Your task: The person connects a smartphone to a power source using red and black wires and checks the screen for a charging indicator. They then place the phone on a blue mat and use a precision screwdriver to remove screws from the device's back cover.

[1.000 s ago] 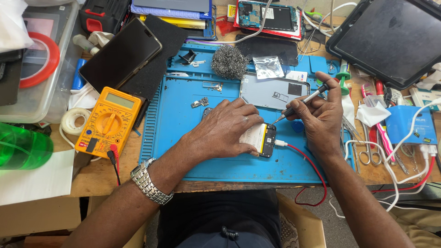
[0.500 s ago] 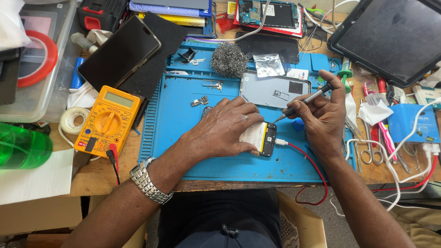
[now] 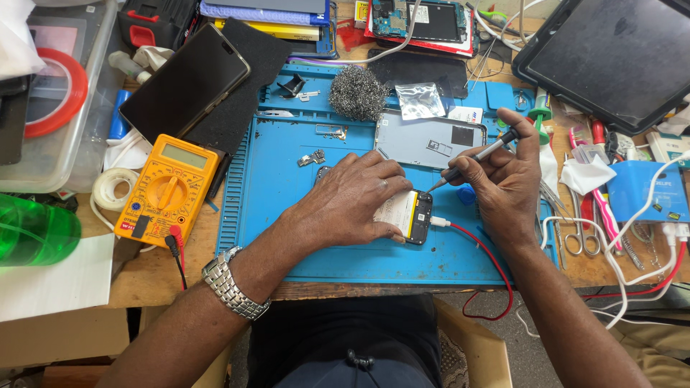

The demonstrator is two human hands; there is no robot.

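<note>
My left hand [image 3: 350,205] lies flat on an opened phone [image 3: 411,214] on the blue work mat [image 3: 273,179], pressing it down; only the phone's right end shows, with a white label and yellow strip. A red cable [image 3: 480,248] plugs into that end. My right hand [image 3: 507,183] grips a thin grey screwdriver [image 3: 471,159] like a pen, its tip pointing down-left at the phone's upper right edge. A grey phone back cover [image 3: 428,140] lies just behind the hands.
A yellow multimeter [image 3: 167,190] sits left of the mat, with a tape roll [image 3: 111,188] and green bottle [image 3: 32,231] beyond. A steel wool ball [image 3: 357,93], a dark phone [image 3: 185,80], a tablet [image 3: 611,54], scissors [image 3: 577,230] and white cables crowd the bench.
The screwdriver tip has stayed at the phone's upper right edge with only slight shifts of my right hand. My left hand has kept pressing on the phone.
</note>
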